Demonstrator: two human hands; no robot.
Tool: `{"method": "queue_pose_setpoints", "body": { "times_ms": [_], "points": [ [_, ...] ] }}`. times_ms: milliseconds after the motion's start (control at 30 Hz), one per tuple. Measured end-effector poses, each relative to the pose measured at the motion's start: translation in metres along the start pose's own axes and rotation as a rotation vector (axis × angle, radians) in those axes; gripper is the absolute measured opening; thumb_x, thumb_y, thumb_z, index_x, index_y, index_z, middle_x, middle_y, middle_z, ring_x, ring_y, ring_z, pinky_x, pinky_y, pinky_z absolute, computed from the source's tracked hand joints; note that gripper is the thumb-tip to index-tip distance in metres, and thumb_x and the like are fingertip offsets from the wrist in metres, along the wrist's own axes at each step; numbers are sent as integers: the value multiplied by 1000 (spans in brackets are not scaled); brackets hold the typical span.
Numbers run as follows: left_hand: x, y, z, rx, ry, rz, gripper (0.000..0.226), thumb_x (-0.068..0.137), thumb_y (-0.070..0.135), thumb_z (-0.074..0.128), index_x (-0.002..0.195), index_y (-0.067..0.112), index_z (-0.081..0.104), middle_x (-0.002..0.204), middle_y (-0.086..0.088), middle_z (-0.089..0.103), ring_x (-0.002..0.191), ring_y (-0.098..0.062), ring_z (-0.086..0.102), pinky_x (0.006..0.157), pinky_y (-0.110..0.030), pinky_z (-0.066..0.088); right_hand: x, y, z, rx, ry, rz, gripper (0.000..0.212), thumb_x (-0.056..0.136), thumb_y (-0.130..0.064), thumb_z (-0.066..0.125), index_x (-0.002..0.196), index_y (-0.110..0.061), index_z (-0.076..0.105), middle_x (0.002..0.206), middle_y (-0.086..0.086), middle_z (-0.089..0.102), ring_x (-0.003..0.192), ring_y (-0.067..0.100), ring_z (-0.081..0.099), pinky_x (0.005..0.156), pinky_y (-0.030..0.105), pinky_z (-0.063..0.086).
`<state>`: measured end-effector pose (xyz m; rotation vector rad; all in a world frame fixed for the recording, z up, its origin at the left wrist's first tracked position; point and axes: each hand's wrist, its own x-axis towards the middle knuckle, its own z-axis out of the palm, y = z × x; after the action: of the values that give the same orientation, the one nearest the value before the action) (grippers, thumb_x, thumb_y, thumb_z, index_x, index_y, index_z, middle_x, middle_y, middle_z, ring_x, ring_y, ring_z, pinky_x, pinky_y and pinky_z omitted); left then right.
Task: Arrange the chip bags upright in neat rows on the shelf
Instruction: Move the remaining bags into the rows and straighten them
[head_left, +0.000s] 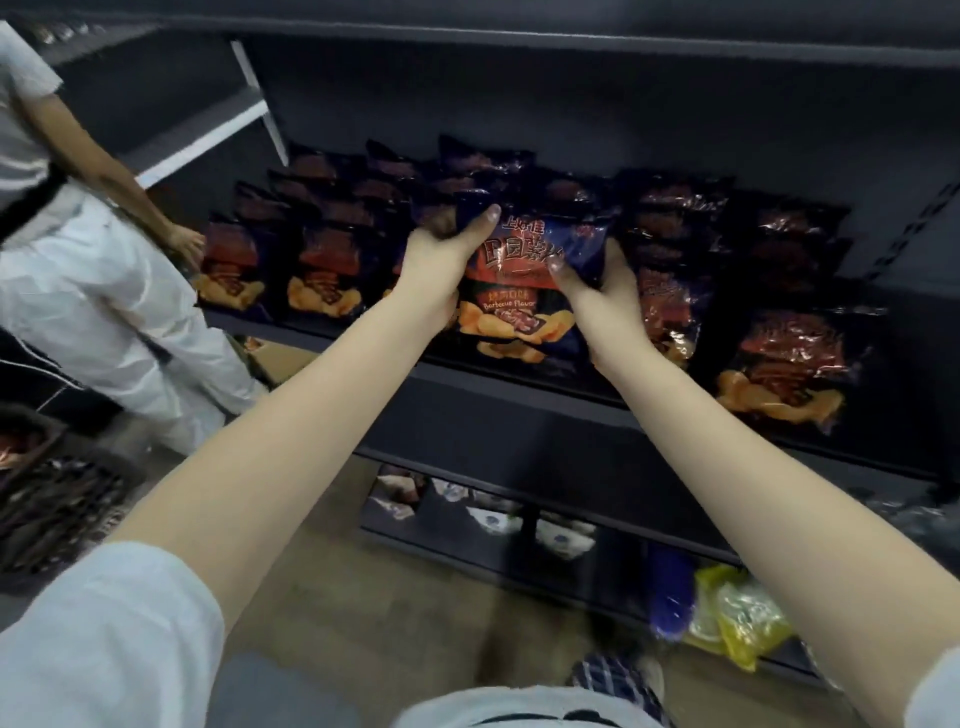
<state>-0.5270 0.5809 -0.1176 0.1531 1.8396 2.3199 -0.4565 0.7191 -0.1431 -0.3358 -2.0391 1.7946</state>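
Note:
A dark blue barbecue chip bag (511, 306) stands at the front middle of the dark shelf (519, 410). My left hand (441, 260) grips its upper left edge and my right hand (597, 280) grips its upper right corner. Rows of the same bags stand upright to the left (317, 270) and behind. To the right, more bags (784, 364) lean or lie less tidily.
Another person in white clothes (104, 291) stands at the left, a hand near the leftmost bags. A dark basket (57, 509) holding bags sits on the floor at lower left. The lower shelf holds white, blue and yellow packages (743, 618). An empty shelf board hangs above.

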Motion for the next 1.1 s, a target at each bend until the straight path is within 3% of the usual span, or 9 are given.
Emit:
{"method": "queue_pose_setpoints", "body": {
  "times_ms": [100, 300, 533, 667, 733, 833, 867, 967, 1100],
  "points": [
    [4, -5, -35, 10, 4, 16, 19, 83, 17, 69, 99, 8, 62, 97, -8, 70, 90, -21, 69, 82, -35, 55, -5, 5, 32, -45, -28, 14, 58, 84, -35, 64, 133, -11, 45, 130, 5, 56, 121, 20, 51, 106, 43, 41],
    [16, -11, -84, 43, 89, 57, 9, 85, 18, 68, 91, 12, 64, 95, -7, 70, 94, -24, 67, 89, -39, 53, 7, 14, 83, -100, -87, 54, 81, 71, -54, 62, 137, -12, 41, 136, 6, 52, 126, 22, 49, 106, 45, 40],
    [31, -8, -122, 219, 281, 157, 8, 88, 26, 64, 93, 21, 62, 94, 4, 68, 89, -10, 66, 81, -24, 53, 21, 23, 139, -47, -131, 82, 58, 87, -25, 64, 136, -6, 40, 135, 11, 51, 126, 23, 49, 107, 44, 40],
    [56, -6, -138, 299, 353, 205, 15, 89, 27, 62, 99, 16, 63, 92, 8, 68, 85, -3, 65, 76, -17, 50, 36, 21, 166, -49, -137, 61, 43, 89, -21, 62, 127, -10, 46, 125, 8, 57, 115, 17, 53, 104, 40, 43],
    [71, -1, -140, 275, 395, 195, 21, 89, 29, 62, 105, 15, 63, 97, 7, 68, 90, -4, 64, 76, -14, 49, 50, 15, 173, -34, -157, 33, 37, 90, -21, 61, 124, -11, 48, 118, 4, 60, 108, 13, 58, 97, 39, 48],
    [90, 7, -143, 242, 402, 173, 16, 88, 31, 62, 101, 22, 62, 94, 13, 65, 86, 3, 62, 71, -9, 46, 67, 12, 181, 40, -200, 36, 34, 92, -20, 58, 124, -12, 48, 107, -5, 61, 88, -9, 62, 70, 19, 56],
    [94, 10, -145, 233, 382, 163, 14, 89, 31, 62, 100, 23, 62, 93, 14, 65, 84, 5, 61, 70, -8, 46, 71, 12, 184, 45, -191, 29, 35, 93, -19, 58, 125, -12, 48, 107, -6, 61, 88, -10, 61, 70, 16, 55],
    [108, 16, -155, 184, 297, 109, 15, 89, 31, 62, 100, 21, 65, 93, 8, 69, 84, -3, 66, 75, -16, 51, 78, 16, 195, 44, -136, 15, 34, 92, -19, 60, 124, -15, 50, 109, -11, 60, 97, -11, 58, 85, 12, 47],
    [125, 18, -174, 137, 80, -4, 21, 84, 34, 64, 102, 22, 66, 106, 0, 70, 102, -17, 64, 98, -40, 47, 82, 15, 207, 78, -60, 58, 27, 90, -18, 61, 113, -28, 52, 102, -22, 57, 88, -23, 55, 81, 2, 42]
  ]
}}
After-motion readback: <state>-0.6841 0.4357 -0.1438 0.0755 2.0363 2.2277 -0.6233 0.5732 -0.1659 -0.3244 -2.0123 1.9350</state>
